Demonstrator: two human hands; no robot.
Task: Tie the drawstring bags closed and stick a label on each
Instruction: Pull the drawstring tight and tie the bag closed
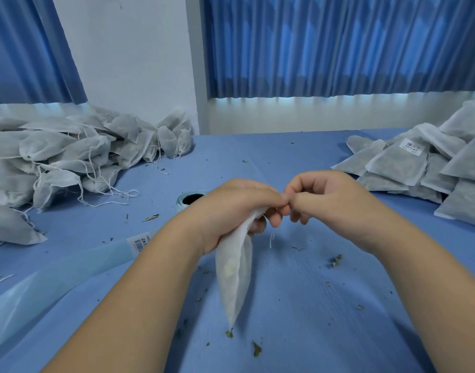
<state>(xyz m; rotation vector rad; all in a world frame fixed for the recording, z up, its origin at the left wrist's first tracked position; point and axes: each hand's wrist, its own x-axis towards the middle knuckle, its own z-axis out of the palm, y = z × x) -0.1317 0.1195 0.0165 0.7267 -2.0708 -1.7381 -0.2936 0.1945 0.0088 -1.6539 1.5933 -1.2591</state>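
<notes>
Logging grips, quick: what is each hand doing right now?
Left hand: grips the bag by its neck.
Right hand: fingers curled, apparently pinching the drawstring.

The bag's (235,273) neck is buried inside the left hand (236,211). Its string (271,240) is mostly hidden where that hand's fingertips pinch against the right hand (330,200). The left hand half covers the label roll (189,199) at centre. The left edge cuts the heap of bags (56,162), and the right edge cuts the labelled stack (425,168). The label (413,149) print is too small to read.
</notes>
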